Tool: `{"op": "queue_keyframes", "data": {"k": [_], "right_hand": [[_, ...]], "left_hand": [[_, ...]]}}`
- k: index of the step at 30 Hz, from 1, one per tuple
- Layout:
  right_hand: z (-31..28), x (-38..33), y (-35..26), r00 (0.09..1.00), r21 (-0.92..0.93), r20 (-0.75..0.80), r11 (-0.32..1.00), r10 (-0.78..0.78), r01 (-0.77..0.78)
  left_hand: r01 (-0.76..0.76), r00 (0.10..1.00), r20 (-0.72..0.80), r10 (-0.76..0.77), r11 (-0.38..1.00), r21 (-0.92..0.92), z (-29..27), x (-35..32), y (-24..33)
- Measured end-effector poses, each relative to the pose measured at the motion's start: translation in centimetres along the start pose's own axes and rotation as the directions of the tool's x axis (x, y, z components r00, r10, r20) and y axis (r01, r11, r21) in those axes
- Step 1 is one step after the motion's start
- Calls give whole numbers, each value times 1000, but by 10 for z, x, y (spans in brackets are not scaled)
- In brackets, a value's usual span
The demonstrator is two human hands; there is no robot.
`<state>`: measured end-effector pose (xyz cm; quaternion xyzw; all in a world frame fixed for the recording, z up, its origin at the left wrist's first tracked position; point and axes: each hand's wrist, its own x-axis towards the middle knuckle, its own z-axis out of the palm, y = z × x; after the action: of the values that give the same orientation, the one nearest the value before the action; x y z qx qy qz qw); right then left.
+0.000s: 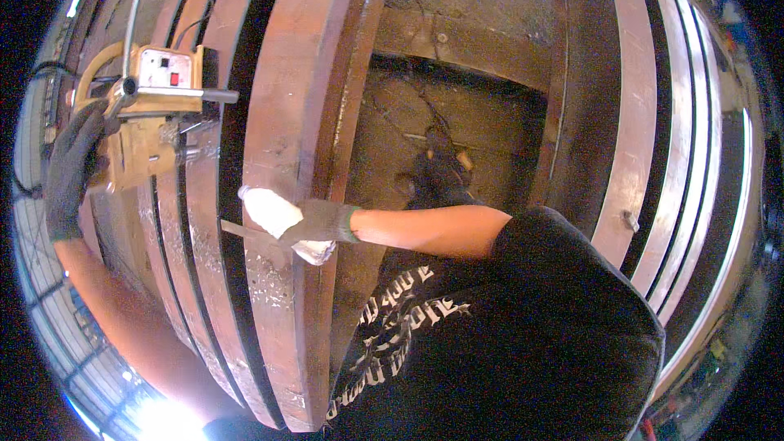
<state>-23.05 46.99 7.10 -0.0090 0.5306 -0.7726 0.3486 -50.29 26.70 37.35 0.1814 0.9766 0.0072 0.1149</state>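
Observation:
A yellow magnetic drill [149,151] stands on the steel beams at the left, with a switch panel [166,69] and a spoked feed handle [131,41]. My left hand [77,151], in a dark glove, is closed at the hub of that handle; the spoke under its fingers is mostly hidden. My right hand [322,222], gloved in grey with a green cuff, grips a white object [273,211] over the near beam. Glare washes it out, so I cannot tell whether it is a rag or a bottle. A thin flat strip [245,233] juts out beside it.
Long brown steel beams [282,98] run side by side, dark gaps between them. Metal shavings [273,282] lie scattered on their tops. More beams [629,114] stand at the right. Between both groups lies a dirty floor [482,126]. Bright glare [167,420] fills the lower left.

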Motion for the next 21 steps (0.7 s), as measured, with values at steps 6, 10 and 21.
{"op": "queue_keyframes", "data": {"k": [6, 10, 21], "right_hand": [[14, 22, 35, 989, -80, 55, 988, 139, -135], [16, 12, 21, 997, -88, -39, 994, 61, -64], [-4, -3, 1, 992, -105, -22, 987, 122, -123]], "left_hand": [[-163, 983, 99, 154, 983, 85, -9, 8, -48], [-385, 923, 110, 370, 871, 304, -12, 4, -16], [-25, 997, 63, 38, 980, -195, 1, 12, -13]]}}
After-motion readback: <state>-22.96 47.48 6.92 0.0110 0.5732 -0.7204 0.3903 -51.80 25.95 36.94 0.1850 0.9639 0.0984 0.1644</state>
